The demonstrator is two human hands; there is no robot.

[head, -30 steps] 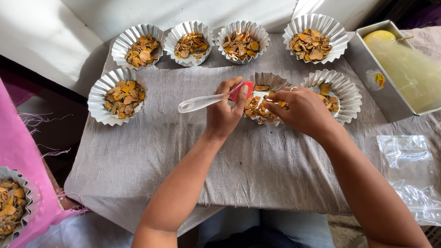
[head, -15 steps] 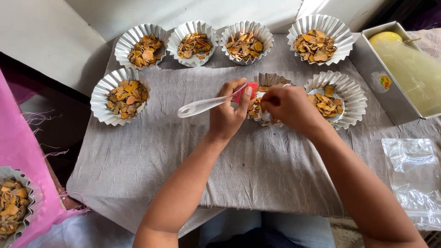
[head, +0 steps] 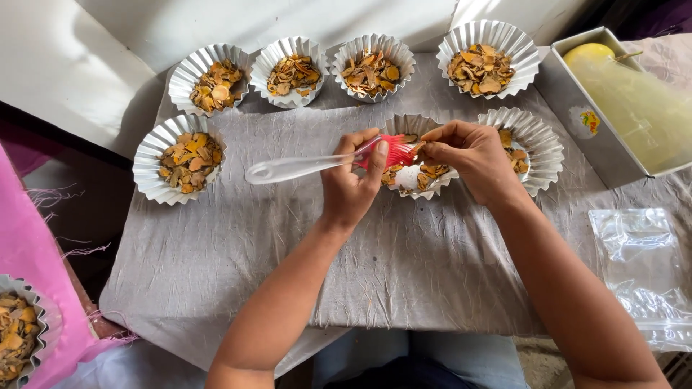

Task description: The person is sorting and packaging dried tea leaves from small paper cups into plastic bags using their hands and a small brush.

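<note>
1. Grey cloth (head: 238,266) covers the table, and it is wrinkly all over.
2. Two bare arms reach up from the bottom edge over this cloth.
3. Next to the right arm, a clear plastic bag (head: 641,266) lies flat on the cloth.
4. Far to the left, a pink cloth (head: 32,288) hangs down, with one more paper cup (head: 18,335) of chips on it.
5. The left hand (head: 349,184) is closed around a brush (head: 317,164). The thumb and fingers pinch it near its red bristles, and the clear handle sticks out to the left.
6. The right hand (head: 468,155) has its fingertips pressed together, right at the red bristles. I cannot tell what they pinch.
7. Both hands are over a white paper cup (head: 412,155) with fewer dry orange chips and some bare white paper showing.
8. Just beside it on the right is another cup (head: 537,140), partly behind the right hand.
9. One full cup (head: 180,158) sits alone at the left.
10. Four more full cups stand in a row (head: 367,68) at the far edge.
11. At the far right is a grey box (head: 584,119) with something yellow (head: 627,94) in it.
</note>
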